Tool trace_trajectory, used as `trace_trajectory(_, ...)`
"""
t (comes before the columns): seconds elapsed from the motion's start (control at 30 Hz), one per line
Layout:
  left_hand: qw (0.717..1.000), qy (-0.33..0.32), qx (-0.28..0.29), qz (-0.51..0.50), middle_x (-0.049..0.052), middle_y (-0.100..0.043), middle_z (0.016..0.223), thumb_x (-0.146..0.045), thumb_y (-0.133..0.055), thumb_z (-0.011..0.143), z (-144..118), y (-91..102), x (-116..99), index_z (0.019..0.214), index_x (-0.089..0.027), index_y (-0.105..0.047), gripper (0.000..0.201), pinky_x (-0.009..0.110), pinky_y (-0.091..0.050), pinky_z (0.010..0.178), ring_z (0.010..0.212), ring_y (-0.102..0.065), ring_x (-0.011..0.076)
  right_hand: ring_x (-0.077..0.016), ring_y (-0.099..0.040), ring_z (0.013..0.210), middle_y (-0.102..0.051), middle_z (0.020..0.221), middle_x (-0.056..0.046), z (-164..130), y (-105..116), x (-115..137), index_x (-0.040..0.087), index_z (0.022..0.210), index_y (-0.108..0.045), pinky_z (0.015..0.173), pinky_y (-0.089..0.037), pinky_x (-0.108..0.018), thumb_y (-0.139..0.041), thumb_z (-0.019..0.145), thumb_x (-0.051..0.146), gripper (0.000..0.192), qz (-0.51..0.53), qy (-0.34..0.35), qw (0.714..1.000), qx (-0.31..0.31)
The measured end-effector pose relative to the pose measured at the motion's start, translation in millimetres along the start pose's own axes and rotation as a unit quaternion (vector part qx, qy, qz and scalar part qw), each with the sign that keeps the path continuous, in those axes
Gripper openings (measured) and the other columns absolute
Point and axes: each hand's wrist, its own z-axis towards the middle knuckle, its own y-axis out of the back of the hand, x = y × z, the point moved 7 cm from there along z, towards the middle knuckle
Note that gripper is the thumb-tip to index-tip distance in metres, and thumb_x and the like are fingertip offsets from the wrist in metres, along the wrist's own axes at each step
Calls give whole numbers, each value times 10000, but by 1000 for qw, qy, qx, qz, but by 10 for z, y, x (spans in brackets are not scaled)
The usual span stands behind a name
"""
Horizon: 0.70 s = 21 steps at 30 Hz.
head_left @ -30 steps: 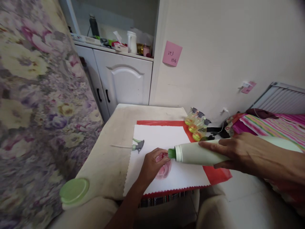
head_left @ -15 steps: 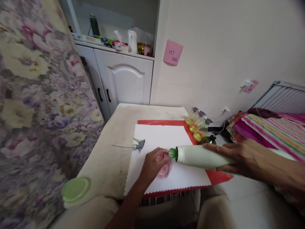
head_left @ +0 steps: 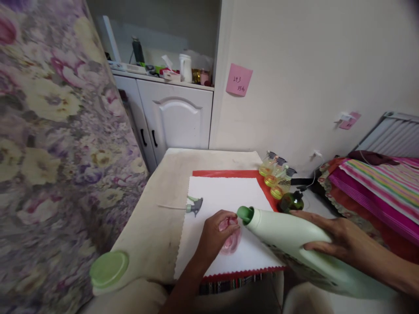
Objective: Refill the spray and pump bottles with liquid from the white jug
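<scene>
- Big pale-green refill bottle (head_left: 294,244), at 4 o'clock, tilted w/ green spout (head_left: 245,213) aimed toward 9; right hand (head_left: 330,233) wrapped over its body.
- White mat (head_left: 225,192) on red sheet (head_left: 266,194), table centre.
- Left hand (head_left: 216,233) closed round small pink bottle (head_left: 231,242) on mat, just beside the spout.
- Step, prob.: lining up the pour. Next needs spout over pink bottle's mouth, steady tilt.
- Spray head (head_left: 194,204) lies loose at 10.

Pale green jug (head_left: 294,244), pink bottle (head_left: 231,237), floral curtain (head_left: 49,131)
</scene>
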Motion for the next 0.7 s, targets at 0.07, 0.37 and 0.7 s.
trace_trajectory(0.07,1000,3,-5,-3,33,-694,933,-183,-688,741,-4,4,13,913,-200,-700,173,277,-463,842,912,-640,188,-267,-713,734,-747,1042,-33,12,-52,-84,351,1274,-576,558,-569,-302,-734,708,464,599,40,-35,999,3)
trace_trajectory(0.37,1000,10,-8,6,42,-684,932,-159,-697,708,2,36,10,885,-199,-708,181,290,-461,851,923,-634,199,-116,-500,516,-635,789,9,682,-335,-98,213,1173,-590,468,-457,-240,-725,716,429,524,308,-156,909,-233)
trace_trajectory(0.7,999,38,16,1,48,-695,894,-194,-736,670,20,79,11,885,-206,-726,216,301,-465,841,890,-636,218,-269,-522,1174,-493,1377,-112,1433,-1332,194,219,1394,-405,887,-505,-380,-670,771,361,692,472,-102,805,-344)
